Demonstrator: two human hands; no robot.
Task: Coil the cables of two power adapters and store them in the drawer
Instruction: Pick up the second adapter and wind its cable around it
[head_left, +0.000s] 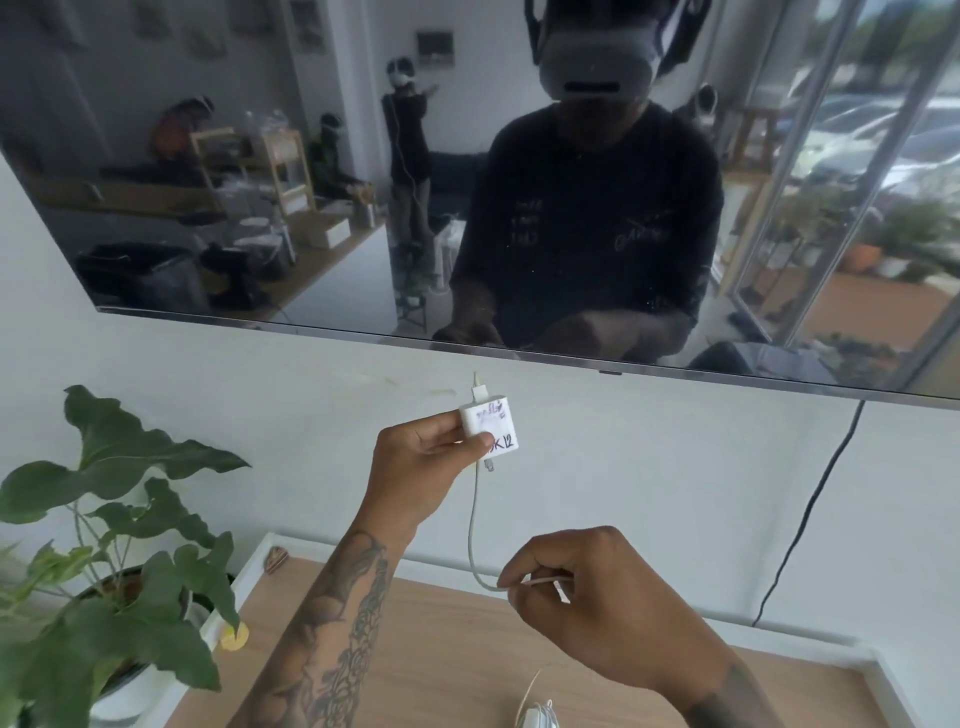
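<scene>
Fingers of our left hand (415, 457) pinched the adapter (491, 428) up before the wall, while our right hand (582, 587) closed on its cable (472, 525) lower down, above the tabletop (415, 649). We judged that tugging could kink the cable at the plug, or loose loops might spring apart. No drawer showed.

Head-worn view, forward-down, near the wall

surface: wooden cabinet top (415, 649) | on it: potted plant (119, 545), second white adapter with cable (537, 714)
</scene>
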